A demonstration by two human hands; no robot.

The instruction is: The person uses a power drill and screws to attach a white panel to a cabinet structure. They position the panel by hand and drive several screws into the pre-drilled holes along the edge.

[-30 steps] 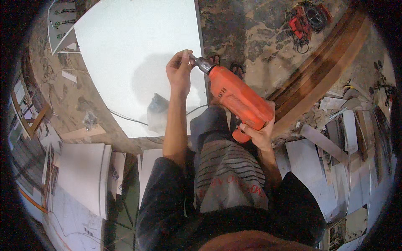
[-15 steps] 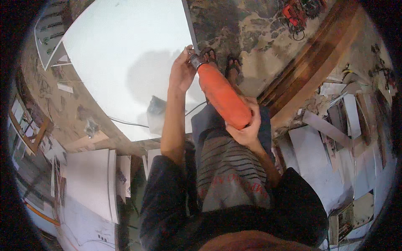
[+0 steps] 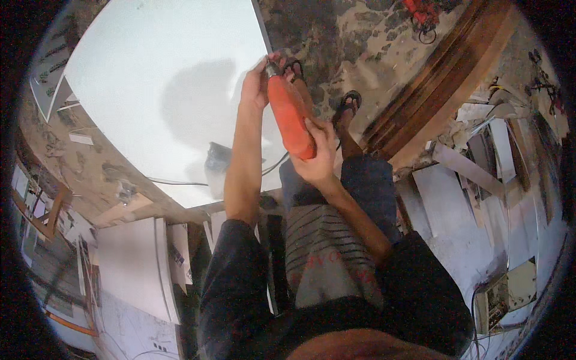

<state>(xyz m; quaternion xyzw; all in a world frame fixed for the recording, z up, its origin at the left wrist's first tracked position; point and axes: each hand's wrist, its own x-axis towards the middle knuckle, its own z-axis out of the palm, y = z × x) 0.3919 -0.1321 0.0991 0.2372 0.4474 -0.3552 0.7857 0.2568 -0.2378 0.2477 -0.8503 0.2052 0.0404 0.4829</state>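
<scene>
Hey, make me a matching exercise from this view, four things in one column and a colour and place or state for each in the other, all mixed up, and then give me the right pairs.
Column one
1. Power drill
2. Large panel
3. Bag
4. Wooden beam

Column two
A. Brown, slanting across the upper right
B. Translucent, seen just left of the left forearm
C. Orange, held in the right hand
D. White, with a rounded shadow on it

Right pairs: 1-C, 2-D, 3-B, 4-A
</scene>
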